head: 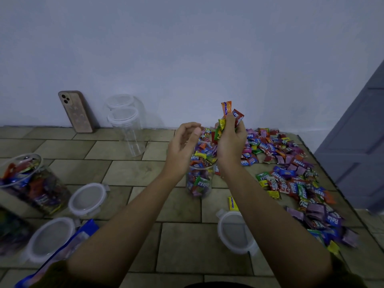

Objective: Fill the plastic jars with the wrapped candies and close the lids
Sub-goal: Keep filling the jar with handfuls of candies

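Right hand grips candies above jar; left hand loosely cupped, empty, at 9 o'clock; best release low over mouth

— What's carrying it all?
— A worktop with a brick-tile pattern, set against the wall.
— And on it?
— Wrapped candies heaped along the right side, with one yellow candy lying apart. A candy-filled jar stands mid-surface, another filled jar at the left, and two empty jars at the back.
— Anything else?
— Three lids lying flat, a phone leaning on the wall, and a blue packet front left.
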